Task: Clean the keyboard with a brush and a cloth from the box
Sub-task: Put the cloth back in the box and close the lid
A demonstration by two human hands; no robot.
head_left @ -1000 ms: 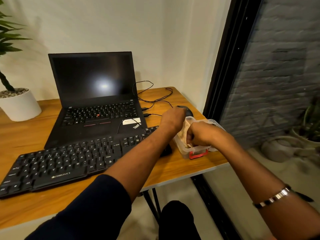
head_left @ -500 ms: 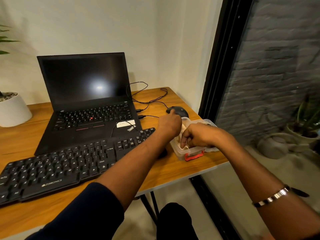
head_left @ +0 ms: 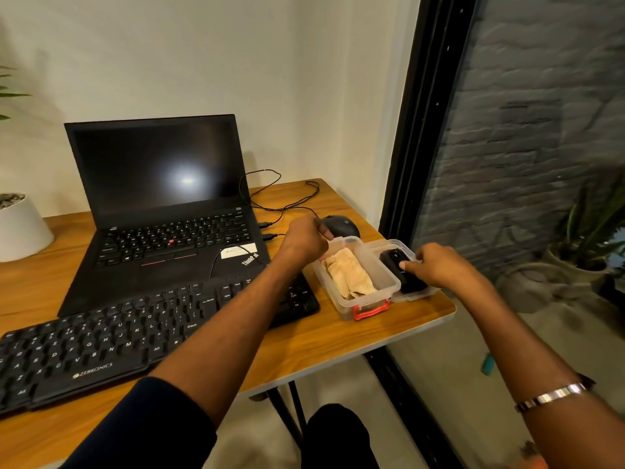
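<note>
At the right end of the wooden desk [head_left: 304,350], my left hand [head_left: 304,240] curls over the far rim of the clear plastic box [head_left: 382,282], steadying it, while my right hand [head_left: 439,269] lies on a black object [head_left: 399,269] that rests on what looks like the box's lid [head_left: 419,294], laid just beside the box; my thumb touches the object, but I cannot tell whether my other fingers close around it. It may be the brush, though no bristles show from this angle. The cloth [head_left: 348,274], a crumpled beige piece, lies inside the open box, untouched. The keyboard [head_left: 101,346] lies across the front of the desk, its right end near the box and partly hidden under my left forearm. By my reading the job has barely begun: the box is open, but neither tool is out and over the keys, and both the brushing and the wiping remain to be done. A laptop [head_left: 162,204], its screen dark, stands behind the keyboard, and a mouse [head_left: 341,225] sits just past my left hand.
</note>
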